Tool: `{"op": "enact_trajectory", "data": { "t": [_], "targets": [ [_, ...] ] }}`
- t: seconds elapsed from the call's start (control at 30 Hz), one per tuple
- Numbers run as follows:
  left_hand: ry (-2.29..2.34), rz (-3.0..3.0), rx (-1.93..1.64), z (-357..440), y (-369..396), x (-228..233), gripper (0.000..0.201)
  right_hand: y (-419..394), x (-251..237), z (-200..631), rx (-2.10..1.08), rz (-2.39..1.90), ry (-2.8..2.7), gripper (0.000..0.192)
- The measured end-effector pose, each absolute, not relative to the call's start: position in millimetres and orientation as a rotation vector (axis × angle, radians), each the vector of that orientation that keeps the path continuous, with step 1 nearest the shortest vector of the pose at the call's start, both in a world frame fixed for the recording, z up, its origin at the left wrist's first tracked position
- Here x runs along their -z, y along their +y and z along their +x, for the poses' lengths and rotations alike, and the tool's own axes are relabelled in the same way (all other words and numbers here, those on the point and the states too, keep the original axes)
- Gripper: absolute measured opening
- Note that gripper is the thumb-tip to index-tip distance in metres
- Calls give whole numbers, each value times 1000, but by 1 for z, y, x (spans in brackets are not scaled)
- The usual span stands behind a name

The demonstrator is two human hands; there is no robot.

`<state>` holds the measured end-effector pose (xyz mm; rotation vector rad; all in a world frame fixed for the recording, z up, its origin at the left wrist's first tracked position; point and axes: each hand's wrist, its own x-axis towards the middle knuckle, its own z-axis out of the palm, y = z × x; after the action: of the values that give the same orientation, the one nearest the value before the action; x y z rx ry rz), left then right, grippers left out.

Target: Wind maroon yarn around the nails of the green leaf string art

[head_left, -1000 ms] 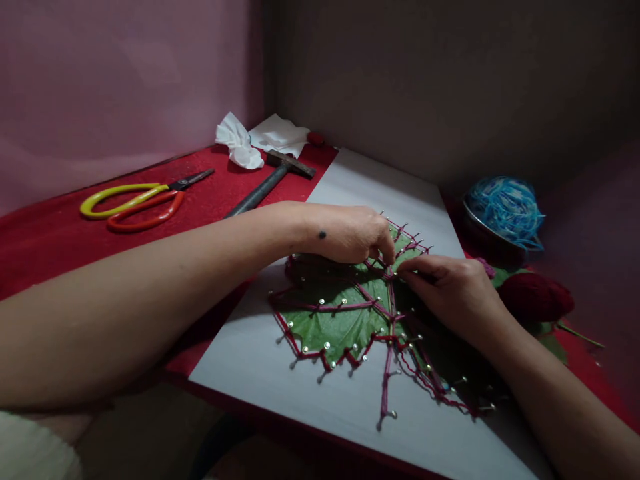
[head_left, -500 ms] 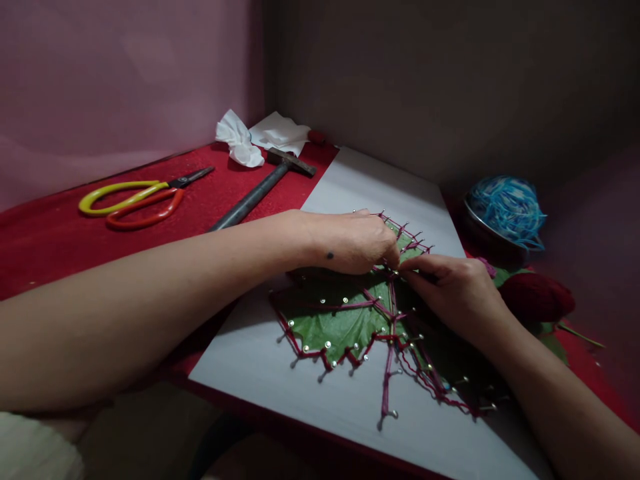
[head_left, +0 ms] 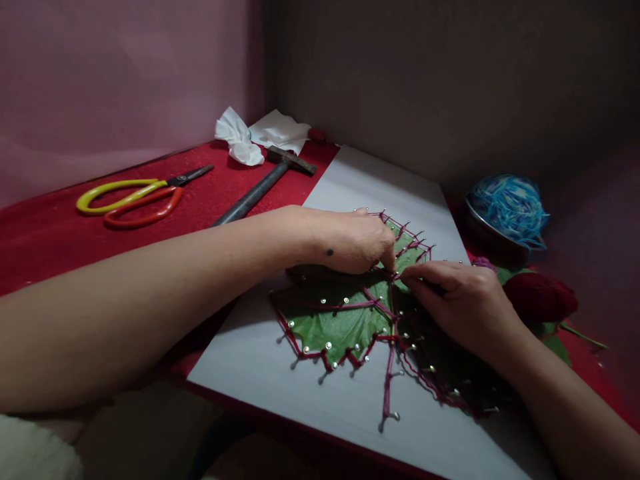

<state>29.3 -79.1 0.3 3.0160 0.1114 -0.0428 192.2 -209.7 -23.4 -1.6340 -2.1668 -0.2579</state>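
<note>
Left hand (head_left: 357,240) curled over the upper middle of the green leaf (head_left: 340,320), thumb and forefinger pinched nearly closed at a nail (head_left: 396,272) on the midrib, apparently on the crimson thread (head_left: 386,373); the thread itself between the fingertips too small to make out. Right hand (head_left: 463,300) meeting it from the other side, fingertips drawn together and touching the same spot, knuckles up, palm hiding the leaf's right half. Whether either pinch truly has the thread cannot be told.

Leaf lying flat on a white board (head_left: 360,187), pinned all round by small silver nails, thread strung from nail to nail along its edge and veins, one strand running down past the stem to a lone nail near the board's near edge.

Beyond the right hand, a dark red yarn ball (head_left: 543,297) just beside the board, a blue yarn ball (head_left: 505,207) in a metal bowl farther back. To the left on the red cloth (head_left: 60,247), a hammer (head_left: 260,187), yellow-and-orange scissors (head_left: 135,197), crumpled white tissue (head_left: 240,143) at the wall.
</note>
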Motion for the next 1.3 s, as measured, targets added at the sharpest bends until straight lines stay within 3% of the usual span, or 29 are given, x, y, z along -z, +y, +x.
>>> {"op": "enact_trajectory", "data": {
  "t": [0.27, 0.6, 1.13, 1.3],
  "targets": [
    [133, 3029, 114, 30, -83, -4, 61, -200, 21, 188, 204, -1766, -2015, 13],
    [195, 2998, 134, 29, -81, -5, 63, -211, 20, 188, 372, -1555, -2285, 19],
    [185, 2863, 38, 29, -67, 8, 66, -211, 5, 181, -120, -1845, -1949, 19],
    [49, 2849, -45, 28, -60, 13, 63, -206, 6, 171, -105, -1850, -1913, 19]
  ]
}}
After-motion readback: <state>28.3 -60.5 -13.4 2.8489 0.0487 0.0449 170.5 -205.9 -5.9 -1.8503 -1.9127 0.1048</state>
